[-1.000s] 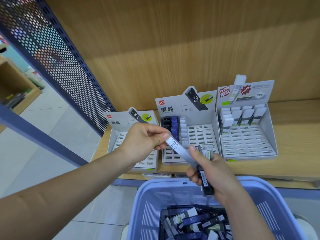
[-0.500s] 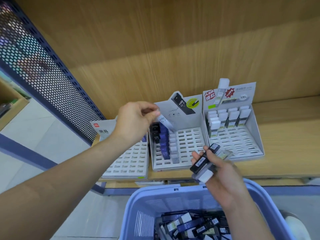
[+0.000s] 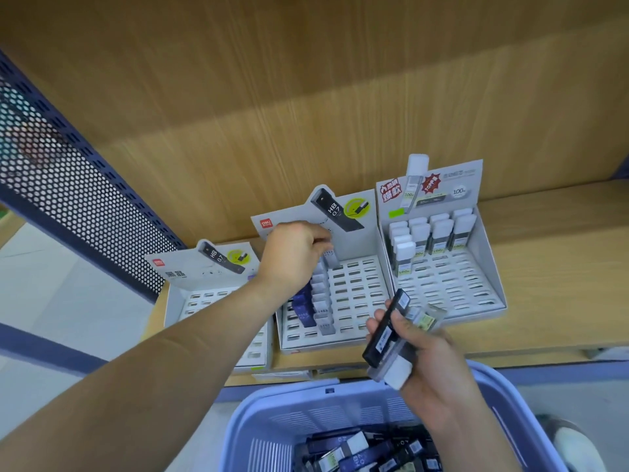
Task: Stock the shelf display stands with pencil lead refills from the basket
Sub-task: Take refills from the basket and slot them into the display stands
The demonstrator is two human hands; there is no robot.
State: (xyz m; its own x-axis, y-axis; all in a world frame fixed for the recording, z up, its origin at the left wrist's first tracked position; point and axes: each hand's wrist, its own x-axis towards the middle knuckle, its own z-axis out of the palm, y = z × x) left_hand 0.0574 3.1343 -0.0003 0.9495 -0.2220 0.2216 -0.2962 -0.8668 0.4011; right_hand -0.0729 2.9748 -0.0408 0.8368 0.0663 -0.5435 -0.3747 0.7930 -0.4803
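Note:
Three white slotted display stands sit on the wooden shelf: a left stand (image 3: 190, 298), a middle stand (image 3: 357, 301) and a right stand (image 3: 452, 284). My left hand (image 3: 292, 253) pinches a grey HB refill case (image 3: 331, 257) at the back of the middle stand, above a column of grey cases beside dark blue ones. My right hand (image 3: 425, 356) grips a bundle of refill cases (image 3: 388, 338), one black and others clear or white-capped, just above the basket. The blue plastic basket (image 3: 272, 424) at the bottom holds several more refills (image 3: 360, 454). The right stand has white-capped refills (image 3: 425, 236) in its back rows.
A dark blue perforated metal panel (image 3: 68, 195) bounds the shelf on the left. The wooden back wall (image 3: 306, 114) rises behind the stands. Bare wooden shelf (image 3: 558, 267) lies right of the stands. Tiled floor shows at lower left.
My left hand carried the grey refill from near my right hand up to the back of the middle stand. My right hand shifted its bundle slightly; the view tilted down.

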